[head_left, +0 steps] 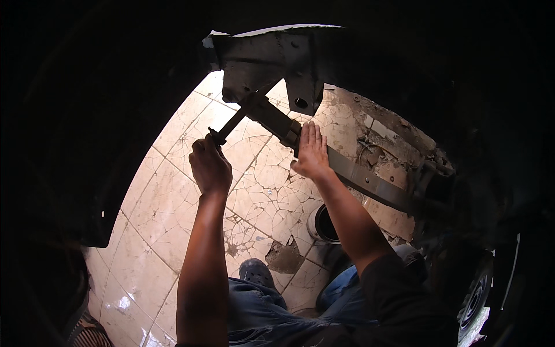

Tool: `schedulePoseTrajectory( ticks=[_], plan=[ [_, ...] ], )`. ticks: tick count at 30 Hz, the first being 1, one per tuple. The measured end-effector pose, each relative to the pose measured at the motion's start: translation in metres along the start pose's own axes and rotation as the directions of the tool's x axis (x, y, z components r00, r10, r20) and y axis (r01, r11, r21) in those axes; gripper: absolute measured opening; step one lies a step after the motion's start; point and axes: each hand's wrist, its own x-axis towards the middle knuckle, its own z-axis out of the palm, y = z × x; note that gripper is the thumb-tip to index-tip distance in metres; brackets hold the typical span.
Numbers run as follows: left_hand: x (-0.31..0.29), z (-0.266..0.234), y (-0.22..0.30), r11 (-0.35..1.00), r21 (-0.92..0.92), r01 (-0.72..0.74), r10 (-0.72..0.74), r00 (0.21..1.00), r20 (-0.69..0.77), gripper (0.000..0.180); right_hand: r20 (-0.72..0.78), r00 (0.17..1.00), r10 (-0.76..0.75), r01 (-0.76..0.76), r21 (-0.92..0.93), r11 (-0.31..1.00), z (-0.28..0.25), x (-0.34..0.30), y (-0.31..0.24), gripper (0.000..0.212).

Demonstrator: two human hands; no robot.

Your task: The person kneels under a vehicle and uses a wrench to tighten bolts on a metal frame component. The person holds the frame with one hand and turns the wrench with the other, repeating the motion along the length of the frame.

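The long bar (347,170) under the right hand (312,153) is dull grey metal, grimy and matt. The bracket (266,61) above it is dark, scuffed metal with a pale worn top edge. The tool (231,124) in the left hand (209,168) looks like dark matt metal. The floor (173,196) is glossy cream tile, crazed with cracks, chipped rough near its right edge. The trousers (260,309) are blue denim cloth.

The person has two bare arms with no gloves on the left hand (209,166) or the right hand (312,151), a short dark sleeve (399,295) by the right shoulder, blue jeans (260,309), and a dark shoe (256,270)
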Motion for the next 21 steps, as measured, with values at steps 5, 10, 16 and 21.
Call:
schedulePoseTrajectory(
  ticks=[5,10,16,21],
  plan=[
    [-0.002,0.001,-0.004,0.999,0.03,0.011,-0.011,1.0,0.002,0.021,0.142,0.986,0.091,-0.101,0.061,0.993,-0.018,0.02,-0.003,0.117],
    [-0.001,-0.002,-0.001,1.0,0.011,0.01,-0.01,1.0,-0.001,0.021,0.027,1.0,0.011,-0.011,-0.021,1.0,0.001,-0.008,-0.009,0.118],
    [0.0,-0.001,-0.003,0.999,0.027,0.039,-0.041,0.998,0.057,0.025,0.133,0.988,0.079,-0.09,0.076,0.993,-0.015,0.023,-0.001,0.118],
    [-0.001,-0.005,0.002,0.998,-0.014,0.054,-0.053,0.997,0.047,0.026,0.118,0.992,0.037,-0.037,0.001,0.999,-0.014,0.008,-0.011,0.122]
  ],
)
